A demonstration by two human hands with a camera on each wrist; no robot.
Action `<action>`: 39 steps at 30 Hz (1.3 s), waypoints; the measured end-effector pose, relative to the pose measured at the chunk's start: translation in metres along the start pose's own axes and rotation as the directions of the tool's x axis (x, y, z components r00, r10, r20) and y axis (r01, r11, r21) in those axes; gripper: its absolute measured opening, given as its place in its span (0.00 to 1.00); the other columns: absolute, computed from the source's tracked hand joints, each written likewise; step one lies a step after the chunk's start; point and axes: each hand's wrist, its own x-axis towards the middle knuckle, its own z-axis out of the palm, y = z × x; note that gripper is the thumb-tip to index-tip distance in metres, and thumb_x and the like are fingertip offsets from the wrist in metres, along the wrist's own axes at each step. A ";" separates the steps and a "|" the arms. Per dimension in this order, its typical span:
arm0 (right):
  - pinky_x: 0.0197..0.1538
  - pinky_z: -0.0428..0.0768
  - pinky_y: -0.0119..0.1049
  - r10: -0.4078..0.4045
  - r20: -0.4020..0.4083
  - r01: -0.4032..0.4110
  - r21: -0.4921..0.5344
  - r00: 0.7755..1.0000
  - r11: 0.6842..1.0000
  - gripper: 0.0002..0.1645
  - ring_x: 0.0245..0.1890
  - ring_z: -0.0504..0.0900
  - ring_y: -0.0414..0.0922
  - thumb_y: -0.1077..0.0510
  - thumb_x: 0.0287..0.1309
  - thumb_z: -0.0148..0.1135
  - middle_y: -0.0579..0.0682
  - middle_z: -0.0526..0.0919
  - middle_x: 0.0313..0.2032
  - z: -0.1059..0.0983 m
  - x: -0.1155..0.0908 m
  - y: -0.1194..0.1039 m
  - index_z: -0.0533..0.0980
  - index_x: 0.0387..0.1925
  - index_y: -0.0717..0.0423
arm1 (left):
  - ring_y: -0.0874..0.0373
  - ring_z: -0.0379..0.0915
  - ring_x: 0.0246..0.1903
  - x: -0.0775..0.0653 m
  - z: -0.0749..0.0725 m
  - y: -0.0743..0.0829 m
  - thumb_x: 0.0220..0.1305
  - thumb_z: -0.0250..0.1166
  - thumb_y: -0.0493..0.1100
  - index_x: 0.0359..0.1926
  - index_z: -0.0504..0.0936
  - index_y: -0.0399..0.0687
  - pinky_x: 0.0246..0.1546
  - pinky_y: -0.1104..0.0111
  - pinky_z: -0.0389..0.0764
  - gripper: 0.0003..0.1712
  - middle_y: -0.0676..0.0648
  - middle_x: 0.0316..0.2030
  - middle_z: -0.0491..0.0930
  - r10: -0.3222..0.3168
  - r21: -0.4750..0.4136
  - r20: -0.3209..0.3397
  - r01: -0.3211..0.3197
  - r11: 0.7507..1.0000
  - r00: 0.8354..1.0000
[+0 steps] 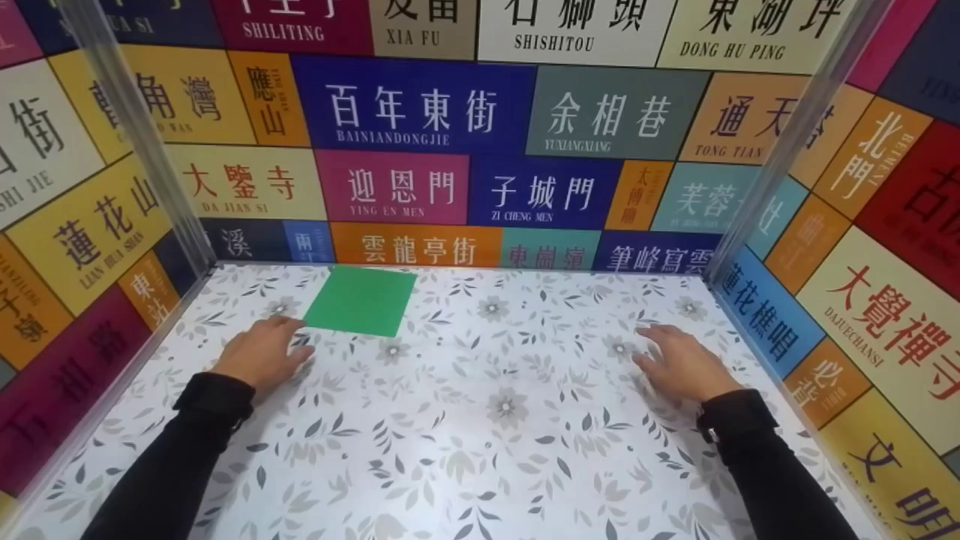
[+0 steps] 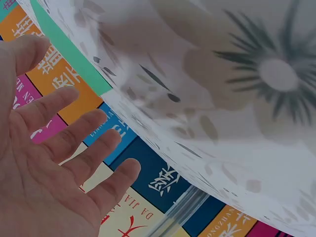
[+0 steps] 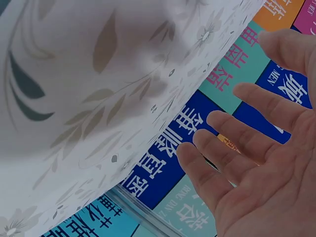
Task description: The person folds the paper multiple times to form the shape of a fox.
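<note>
Big, bright walls (image 1: pixel 416 112) with signs on them stand around the back and both sides of the counter (image 1: pixel 465 465). The counter is white, with gray leaves and flowers. See-through posts (image 1: pixel 154 142) run up the two back corners. Two black sleeves (image 1: pixel 161 465) reach in, and only the head view shows them. The left hand (image 1: pixel 259 352) and the right hand (image 1: pixel 686 364) are well apart over the counter. The head view shows their backs, but the wrist views show their palms. Each grip is wide, with the fingers (image 2: pixel 74 133) spread, and has hold of nothing. The green sheet (image 1: pixel 362 301) lies flat near the back of the counter, left of the middle, just beside the left fingertips. I cannot tell if they touch. The head view shows it whole; the left wrist view shows a thin strip. Smallest are the black wrist bands (image 1: pixel 216 403).
</note>
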 end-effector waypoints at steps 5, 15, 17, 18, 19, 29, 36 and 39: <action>0.85 0.67 0.79 -0.017 -0.021 0.017 0.011 1.000 1.000 0.38 0.84 0.70 0.76 0.44 0.87 0.64 0.72 0.71 0.85 0.003 0.004 -0.007 0.72 0.86 0.58 | 0.21 0.72 0.79 0.012 0.003 0.009 0.87 0.64 0.55 0.83 0.76 0.38 0.75 0.23 0.76 0.36 0.23 0.80 0.75 0.009 -0.004 -0.010 -0.009 1.000 1.000; 0.84 0.71 0.77 -0.079 -0.072 0.082 0.037 0.994 0.996 0.36 0.81 0.75 0.77 0.48 0.85 0.67 0.75 0.75 0.81 0.012 0.009 -0.020 0.75 0.82 0.62 | 0.24 0.77 0.76 0.036 0.013 0.028 0.87 0.62 0.49 0.79 0.80 0.36 0.75 0.28 0.80 0.30 0.25 0.76 0.79 0.039 -0.027 -0.020 -0.040 0.999 0.999; 0.84 0.72 0.76 -0.092 -0.085 0.095 0.037 0.992 0.995 0.35 0.80 0.76 0.76 0.49 0.84 0.68 0.75 0.76 0.80 0.014 0.009 -0.024 0.76 0.81 0.62 | 0.24 0.78 0.75 0.040 0.014 0.032 0.86 0.62 0.48 0.78 0.81 0.36 0.75 0.29 0.81 0.30 0.26 0.75 0.80 0.042 -0.028 -0.016 -0.042 0.999 0.999; 0.84 0.72 0.76 -0.098 -0.091 0.102 0.037 0.991 0.994 0.34 0.80 0.76 0.76 0.50 0.84 0.68 0.75 0.77 0.80 0.015 0.010 -0.025 0.77 0.81 0.63 | 0.24 0.78 0.75 0.042 0.015 0.034 0.86 0.62 0.47 0.78 0.81 0.36 0.75 0.29 0.81 0.30 0.26 0.75 0.80 0.046 -0.029 -0.015 -0.046 0.999 0.999; 0.84 0.72 0.76 -0.104 -0.095 0.107 0.035 0.990 0.994 0.34 0.80 0.76 0.76 0.51 0.84 0.68 0.75 0.77 0.79 0.016 0.011 -0.027 0.77 0.81 0.63 | 0.24 0.78 0.75 0.044 0.016 0.035 0.86 0.62 0.47 0.78 0.81 0.35 0.75 0.29 0.81 0.29 0.26 0.75 0.80 0.049 -0.030 -0.013 -0.049 0.998 0.999; 0.85 0.71 0.76 -0.120 -0.100 0.124 0.037 0.988 0.992 0.34 0.81 0.75 0.75 0.50 0.84 0.68 0.75 0.76 0.80 0.023 0.018 -0.047 0.77 0.81 0.62 | 0.23 0.76 0.77 0.059 0.018 0.045 0.84 0.63 0.44 0.76 0.81 0.30 0.79 0.31 0.79 0.29 0.24 0.77 0.79 0.069 -0.055 -0.009 -0.069 0.996 0.998; 0.84 0.70 0.77 -0.131 -0.104 0.135 0.036 0.986 0.990 0.35 0.81 0.74 0.76 0.49 0.84 0.69 0.74 0.75 0.81 0.024 0.019 -0.054 0.77 0.82 0.60 | 0.24 0.75 0.78 0.067 0.026 0.044 0.82 0.66 0.46 0.76 0.81 0.29 0.82 0.33 0.76 0.31 0.24 0.76 0.80 0.085 -0.082 0.011 -0.084 0.993 0.996; 0.83 0.72 0.77 -0.135 -0.100 0.138 0.027 0.986 0.990 0.35 0.81 0.75 0.76 0.48 0.84 0.68 0.73 0.76 0.81 0.025 0.018 -0.057 0.77 0.82 0.59 | 0.27 0.78 0.77 0.076 0.037 0.032 0.82 0.66 0.48 0.75 0.83 0.32 0.83 0.37 0.77 0.31 0.27 0.74 0.83 0.121 -0.109 -0.007 -0.121 0.987 0.993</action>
